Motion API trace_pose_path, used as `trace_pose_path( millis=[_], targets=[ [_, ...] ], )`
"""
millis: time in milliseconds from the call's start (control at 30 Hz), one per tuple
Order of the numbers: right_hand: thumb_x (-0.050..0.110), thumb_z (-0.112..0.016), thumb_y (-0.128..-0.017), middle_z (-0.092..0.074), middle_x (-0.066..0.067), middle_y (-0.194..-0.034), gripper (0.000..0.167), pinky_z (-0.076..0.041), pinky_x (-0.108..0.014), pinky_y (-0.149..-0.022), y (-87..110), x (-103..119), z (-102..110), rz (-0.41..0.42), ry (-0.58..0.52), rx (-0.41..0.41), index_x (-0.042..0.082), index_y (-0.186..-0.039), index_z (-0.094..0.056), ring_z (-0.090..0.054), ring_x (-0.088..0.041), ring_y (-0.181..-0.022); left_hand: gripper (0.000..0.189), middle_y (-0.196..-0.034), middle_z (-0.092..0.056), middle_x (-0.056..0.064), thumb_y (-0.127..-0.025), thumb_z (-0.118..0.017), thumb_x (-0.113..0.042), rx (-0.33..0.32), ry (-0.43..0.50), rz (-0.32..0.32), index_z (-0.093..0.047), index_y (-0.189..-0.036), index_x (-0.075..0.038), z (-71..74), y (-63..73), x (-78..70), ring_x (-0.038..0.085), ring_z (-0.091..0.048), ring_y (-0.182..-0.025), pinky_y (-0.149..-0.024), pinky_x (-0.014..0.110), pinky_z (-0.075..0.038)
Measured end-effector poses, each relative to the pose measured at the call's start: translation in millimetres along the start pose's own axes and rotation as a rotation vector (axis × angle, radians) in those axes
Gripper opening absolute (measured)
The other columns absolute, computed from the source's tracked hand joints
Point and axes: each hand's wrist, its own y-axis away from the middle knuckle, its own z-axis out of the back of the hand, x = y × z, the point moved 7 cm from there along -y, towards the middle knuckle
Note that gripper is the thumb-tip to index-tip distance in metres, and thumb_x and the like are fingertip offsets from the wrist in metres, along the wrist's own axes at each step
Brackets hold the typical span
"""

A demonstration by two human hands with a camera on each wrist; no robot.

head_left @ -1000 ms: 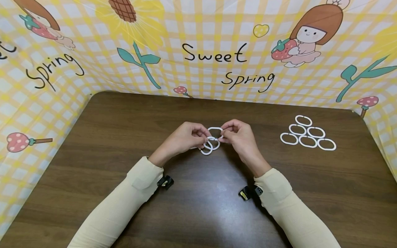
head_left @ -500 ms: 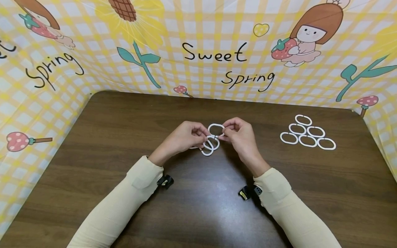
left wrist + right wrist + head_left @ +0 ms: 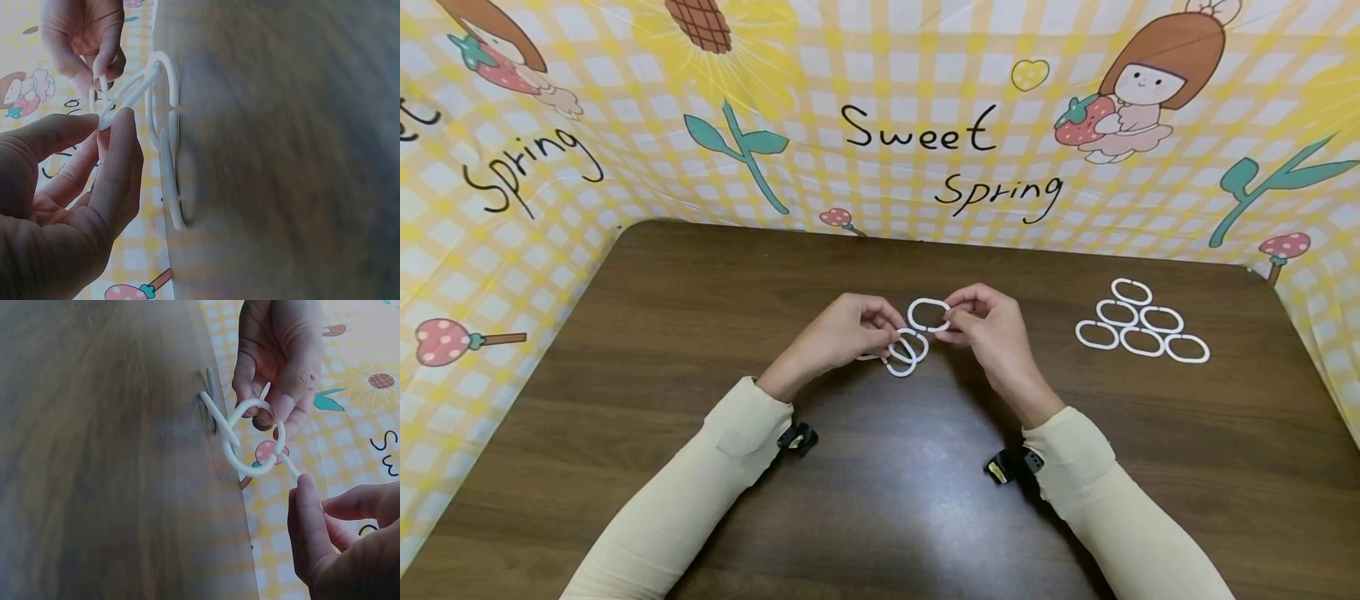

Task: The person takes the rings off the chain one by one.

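Observation:
Near the table's middle my left hand (image 3: 853,329) pinches a white oval plastic link (image 3: 226,450) between thumb and fingertips. From it hang other white links, the lower ones (image 3: 169,169) down close over the table in the left wrist view. My right hand (image 3: 992,329) pinches one more white link (image 3: 928,301) by its right side, between thumb and index finger. This link's near end meets the left-held link right by a small gap in that ring. Fingers partly hide both held links.
On the brown wooden table (image 3: 925,500), several loose white links (image 3: 1148,296) lie flat at the right, laid out as a pyramid. A yellow checked cloth (image 3: 880,75) printed with flowers and lettering rises behind the table's back edge and at its sides.
My right hand has shifted slightly to the right, drawing its link up and rightward, so more of that oval shows. My left hand stays almost in place.

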Motion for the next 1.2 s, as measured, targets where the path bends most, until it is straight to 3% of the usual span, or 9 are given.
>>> trace_pose_path(
  millis=[367, 600, 933, 1200],
  targets=[
    [-0.011, -0.057, -0.095, -0.064, -0.003, -0.081, 0.021, -0.064, -0.028, -0.071, 3.4, 2, 37, 0.017, 0.02, -0.021, -0.02, -0.114, -0.056, -0.07, -0.011, -0.074, 0.018, -0.092, -0.066, 0.011, -0.098, -0.064, -0.001, 0.008, 0.02, -0.006, -0.071, -0.112, 0.008, 1.7, 0.6, 1.6, 0.014, -0.067, -0.078, -0.073, 0.025, -0.061],
    [-0.011, -0.058, -0.096, -0.066, 0.0, -0.08, 0.009, -0.064, -0.028, -0.072, 11.4, 9, 77, 0.046, 0.011, -0.049, -0.008, -0.104, -0.062, -0.071, -0.011, -0.075, 0.018, -0.093, -0.066, 0.011, -0.099, -0.063, -0.001, 0.01, 0.002, 0.003, -0.071, -0.112, 0.007, 2.7, 1.4, 1.0, 0.016, -0.069, -0.079, -0.075, 0.03, -0.063],
    [-0.014, -0.056, -0.095, -0.069, -0.001, -0.078, 0.022, -0.063, -0.027, -0.07, 23.3, 12, 135, 0.084, -0.045, -0.062, 0.004, -0.094, -0.068, -0.072, -0.01, -0.072, 0.017, -0.099, -0.067, 0.019, -0.099, -0.062, -0.001, 0.009, -0.001, 0.01, -0.071, -0.112, 0.007, 2.7, 2.4, -0.1, 0.018, -0.07, -0.081, -0.078, 0.033, -0.064],
    [-0.015, -0.057, -0.097, -0.072, 0.002, -0.084, 0.028, -0.063, -0.026, -0.068, 33.8, 10, 178, 0.074, -0.054, -0.065, 0.007, -0.092, -0.073, -0.073, -0.009, -0.074, 0.019, -0.097, -0.067, 0.016, -0.099, -0.06, -0.001, 0.012, -0.002, 0.008, -0.071, -0.113, 0.006, 2.6, 3.9, -3.6, 0.019, -0.07, -0.082, -0.079, 0.035, -0.064]
  ],
)
